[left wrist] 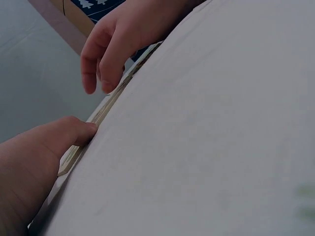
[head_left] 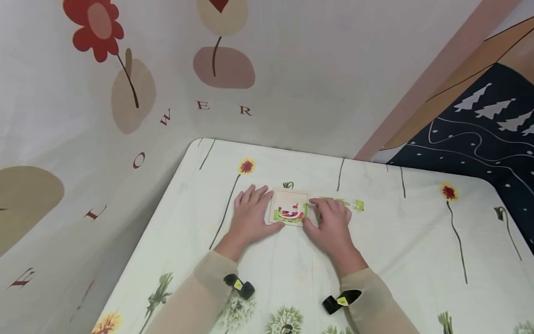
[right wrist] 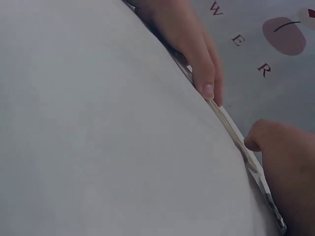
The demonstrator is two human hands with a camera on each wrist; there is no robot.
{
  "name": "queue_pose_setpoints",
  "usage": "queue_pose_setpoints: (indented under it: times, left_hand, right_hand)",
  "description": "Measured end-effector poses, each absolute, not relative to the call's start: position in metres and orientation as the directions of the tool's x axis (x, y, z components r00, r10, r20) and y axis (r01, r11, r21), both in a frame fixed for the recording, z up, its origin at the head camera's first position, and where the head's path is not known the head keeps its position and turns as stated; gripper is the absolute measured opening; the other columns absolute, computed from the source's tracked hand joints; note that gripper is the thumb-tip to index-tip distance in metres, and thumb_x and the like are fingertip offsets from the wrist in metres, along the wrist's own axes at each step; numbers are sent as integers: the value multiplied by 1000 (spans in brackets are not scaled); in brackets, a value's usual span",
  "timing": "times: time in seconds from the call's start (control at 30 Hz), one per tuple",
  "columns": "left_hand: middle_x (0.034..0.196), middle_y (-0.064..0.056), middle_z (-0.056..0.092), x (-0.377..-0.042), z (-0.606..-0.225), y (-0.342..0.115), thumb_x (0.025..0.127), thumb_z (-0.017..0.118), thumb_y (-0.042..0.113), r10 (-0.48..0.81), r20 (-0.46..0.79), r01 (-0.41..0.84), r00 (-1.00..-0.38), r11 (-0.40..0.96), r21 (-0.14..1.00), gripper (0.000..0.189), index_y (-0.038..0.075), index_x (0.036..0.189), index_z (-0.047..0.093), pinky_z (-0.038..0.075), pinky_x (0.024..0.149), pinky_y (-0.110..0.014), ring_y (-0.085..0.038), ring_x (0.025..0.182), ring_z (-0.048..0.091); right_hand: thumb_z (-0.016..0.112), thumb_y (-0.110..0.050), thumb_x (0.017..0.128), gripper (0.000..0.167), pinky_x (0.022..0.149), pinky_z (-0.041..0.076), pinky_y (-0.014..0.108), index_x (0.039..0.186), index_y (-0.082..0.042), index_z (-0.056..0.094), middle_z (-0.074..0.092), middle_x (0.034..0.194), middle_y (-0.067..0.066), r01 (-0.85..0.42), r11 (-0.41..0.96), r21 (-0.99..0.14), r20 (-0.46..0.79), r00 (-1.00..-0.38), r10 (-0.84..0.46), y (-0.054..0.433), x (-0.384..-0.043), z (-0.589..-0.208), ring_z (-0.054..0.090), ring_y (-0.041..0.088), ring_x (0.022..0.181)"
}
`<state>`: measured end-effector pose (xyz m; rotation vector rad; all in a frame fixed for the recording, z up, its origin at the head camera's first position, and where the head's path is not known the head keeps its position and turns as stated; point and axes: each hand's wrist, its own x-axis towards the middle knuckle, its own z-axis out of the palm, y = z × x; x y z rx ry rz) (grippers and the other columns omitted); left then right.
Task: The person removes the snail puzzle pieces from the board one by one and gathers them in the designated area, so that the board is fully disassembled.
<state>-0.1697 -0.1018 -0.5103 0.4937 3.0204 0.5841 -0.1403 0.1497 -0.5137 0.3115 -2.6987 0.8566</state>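
Observation:
A small square puzzle board point(head_left: 289, 196) with a pale frame lies on the cloth, its lower part filled with a red, white and green picture. My left hand point(head_left: 251, 218) rests at the board's left side, fingers spread and fairly straight, with the thumb at the bottom edge. In the left wrist view that thumb point(left wrist: 81, 132) touches the board's rim. Over at the right edge is my right hand point(head_left: 331, 227), thumb and index finger apart and loosely bent. No piece shows between them. Green puzzle pieces point(head_left: 358, 205) lie beyond its knuckles, partly hidden.
The table point(head_left: 400, 222) wears a white cloth printed with flowers and stems. Behind and to the left hangs a pale fabric wall point(head_left: 300, 83) with flower shapes and letters. A dark panel with white trees point(head_left: 467, 139) stands at the back right. Both sleeves carry black wrist straps.

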Motion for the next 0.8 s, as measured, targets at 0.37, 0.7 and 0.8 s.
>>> queue_pose_setpoints:
  times: [0.37, 0.7, 0.8]
  left_hand:
    - [171, -6, 33, -171, -510, -102, 86, 71, 71, 319, 27, 308, -947, 884, 351, 97, 16, 163, 45, 12, 125, -60, -36, 161, 16]
    - [171, -6, 33, -171, -512, -102, 87, 71, 70, 316, 28, 305, -948, 885, 351, 97, 16, 163, 45, 11, 125, -60, -36, 160, 15]
    - [172, -6, 32, -171, -511, -102, 87, 72, 69, 315, 20, 301, -949, 883, 360, 97, 16, 163, 44, 10, 125, -60, -35, 161, 14]
  right_hand:
    - [74, -17, 96, 31, 101, 29, 61, 127, -13, 77, 63, 112, 6, -324, 798, -508, 325, -930, -170, 128, -150, -511, 51, 33, 109]
    - [68, -19, 98, 40, 99, 28, 59, 137, -11, 73, 61, 116, 7, -280, 824, -493, 252, -952, -173, 126, -149, -508, 48, 33, 111]
    - [67, -19, 97, 38, 99, 28, 58, 134, -11, 75, 60, 115, 6, -267, 826, -496, 243, -956, -164, 125, -149, -507, 47, 33, 110]
